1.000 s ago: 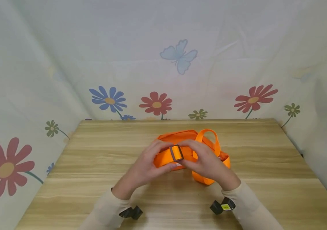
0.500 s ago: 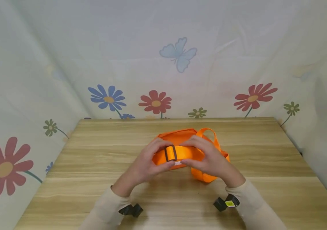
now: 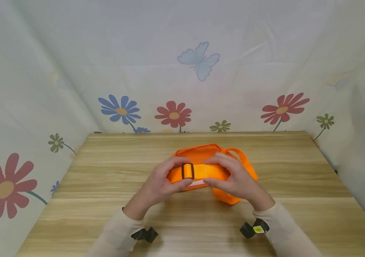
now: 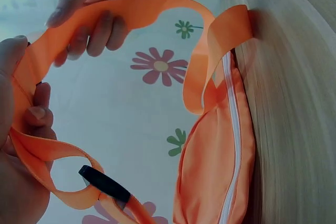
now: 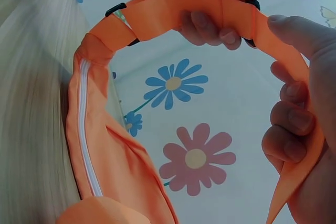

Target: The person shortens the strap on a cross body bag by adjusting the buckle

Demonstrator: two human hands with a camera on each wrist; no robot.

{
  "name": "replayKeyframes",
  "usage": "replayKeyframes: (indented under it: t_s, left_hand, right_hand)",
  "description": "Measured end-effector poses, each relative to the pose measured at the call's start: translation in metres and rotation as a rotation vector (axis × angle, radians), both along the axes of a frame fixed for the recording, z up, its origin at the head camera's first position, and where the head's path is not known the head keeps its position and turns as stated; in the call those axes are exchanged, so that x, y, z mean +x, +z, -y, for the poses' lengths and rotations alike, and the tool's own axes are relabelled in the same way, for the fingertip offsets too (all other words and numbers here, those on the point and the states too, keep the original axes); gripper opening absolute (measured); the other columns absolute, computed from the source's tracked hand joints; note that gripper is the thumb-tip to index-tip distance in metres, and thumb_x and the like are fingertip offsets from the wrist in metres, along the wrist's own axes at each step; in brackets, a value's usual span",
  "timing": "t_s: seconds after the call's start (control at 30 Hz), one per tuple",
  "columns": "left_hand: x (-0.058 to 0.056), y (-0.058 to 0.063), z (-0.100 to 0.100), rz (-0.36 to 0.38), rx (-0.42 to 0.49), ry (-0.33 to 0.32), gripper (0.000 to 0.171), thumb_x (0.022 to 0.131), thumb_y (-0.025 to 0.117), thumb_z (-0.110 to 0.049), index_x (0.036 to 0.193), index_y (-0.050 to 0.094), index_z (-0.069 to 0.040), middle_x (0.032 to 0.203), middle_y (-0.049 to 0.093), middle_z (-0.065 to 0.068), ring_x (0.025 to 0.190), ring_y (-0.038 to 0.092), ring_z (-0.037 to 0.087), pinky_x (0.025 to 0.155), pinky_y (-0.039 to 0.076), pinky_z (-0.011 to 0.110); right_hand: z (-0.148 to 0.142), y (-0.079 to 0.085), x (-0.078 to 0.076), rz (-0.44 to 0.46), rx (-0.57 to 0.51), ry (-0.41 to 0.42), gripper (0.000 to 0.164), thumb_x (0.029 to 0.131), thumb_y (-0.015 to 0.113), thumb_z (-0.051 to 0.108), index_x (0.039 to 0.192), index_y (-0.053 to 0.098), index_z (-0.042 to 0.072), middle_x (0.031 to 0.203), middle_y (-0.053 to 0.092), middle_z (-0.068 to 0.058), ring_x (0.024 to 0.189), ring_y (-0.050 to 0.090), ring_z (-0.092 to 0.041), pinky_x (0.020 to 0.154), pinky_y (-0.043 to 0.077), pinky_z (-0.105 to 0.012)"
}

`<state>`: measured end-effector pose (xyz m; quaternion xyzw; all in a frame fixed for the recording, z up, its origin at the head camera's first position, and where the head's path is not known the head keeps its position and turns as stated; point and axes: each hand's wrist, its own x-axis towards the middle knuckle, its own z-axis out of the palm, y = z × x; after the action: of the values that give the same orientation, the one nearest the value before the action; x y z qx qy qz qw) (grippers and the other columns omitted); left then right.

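An orange waist bag [image 3: 198,152] lies on the table, its white zipper [image 4: 235,129] along one side. Above it, the bag's orange strap [image 3: 206,171] arches between both hands. The left hand [image 3: 166,180] pinches the strap between thumb and fingers beside a black slide buckle [image 3: 192,171]. To its right, the right hand [image 3: 235,175] grips the same strap, thumb on the near side and fingers curled behind. A short way apart stand the two thumbs. In the left wrist view, a black plastic fitting [image 4: 105,183] sits lower on the strap, past the left hand.
The wood-grain table [image 3: 105,160] extends around the bag on all sides. White sheets with printed flowers [image 3: 174,115] hang behind it and at both sides. A loose strap loop [image 3: 244,162] lies to the right of the bag. Black wrist cameras [image 3: 145,234] are worn on both sleeves.
The slide buckle has shifted left, from near the right fingertips to beside the left ones. The right hand has moved slightly right along the strap, and the loose loop has tipped over to the right.
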<state>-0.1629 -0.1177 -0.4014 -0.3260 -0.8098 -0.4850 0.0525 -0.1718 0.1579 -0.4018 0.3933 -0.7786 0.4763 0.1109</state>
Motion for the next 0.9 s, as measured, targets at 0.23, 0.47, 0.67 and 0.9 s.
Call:
replayKeyframes:
  t_s: [0.23, 0.47, 0.67, 0.9]
  left_hand:
    - [0.001, -0.001, -0.001, 0.033, 0.052, -0.016, 0.05, 0.096, 0.082, -0.022, 0.141, 0.064, -0.008, 0.131, 0.07, 0.01, 0.106, 0.068, 0.022, 0.091, 0.063, 0.027]
    - [0.0, -0.007, -0.002, 0.021, 0.121, -0.071, 0.048, 0.098, 0.079, -0.023, 0.14, 0.062, -0.009, 0.127, 0.069, 0.01, 0.102, 0.067, 0.02, 0.086, 0.065, 0.03]
    - [-0.002, -0.011, -0.006, -0.036, 0.159, -0.125, 0.045, 0.097, 0.078, -0.02, 0.135, 0.061, -0.004, 0.12, 0.07, 0.011, 0.099, 0.066, 0.018, 0.085, 0.064, 0.03]
    - [-0.002, -0.012, -0.007, -0.042, 0.169, -0.1, 0.041, 0.098, 0.075, -0.02, 0.134, 0.061, -0.006, 0.115, 0.068, 0.011, 0.096, 0.067, 0.017, 0.083, 0.065, 0.03]
  right_hand:
    - [0.006, -0.003, 0.001, 0.025, -0.022, 0.001, 0.041, 0.088, 0.088, 0.006, 0.125, 0.074, 0.016, 0.104, 0.068, 0.002, 0.085, 0.057, -0.012, 0.071, 0.053, -0.025]
    - [0.013, -0.007, 0.003, 0.037, -0.014, 0.005, 0.042, 0.089, 0.088, 0.007, 0.127, 0.073, 0.016, 0.105, 0.066, 0.003, 0.087, 0.057, -0.011, 0.071, 0.054, -0.025]
    - [0.02, -0.01, 0.004, 0.0, -0.008, 0.009, 0.044, 0.086, 0.091, 0.009, 0.125, 0.073, 0.014, 0.104, 0.067, 0.0, 0.087, 0.059, -0.012, 0.071, 0.054, -0.025]
    - [0.022, -0.012, 0.004, -0.013, 0.029, -0.019, 0.045, 0.087, 0.091, 0.014, 0.128, 0.073, 0.013, 0.108, 0.069, 0.0, 0.089, 0.059, -0.011, 0.073, 0.056, -0.025]
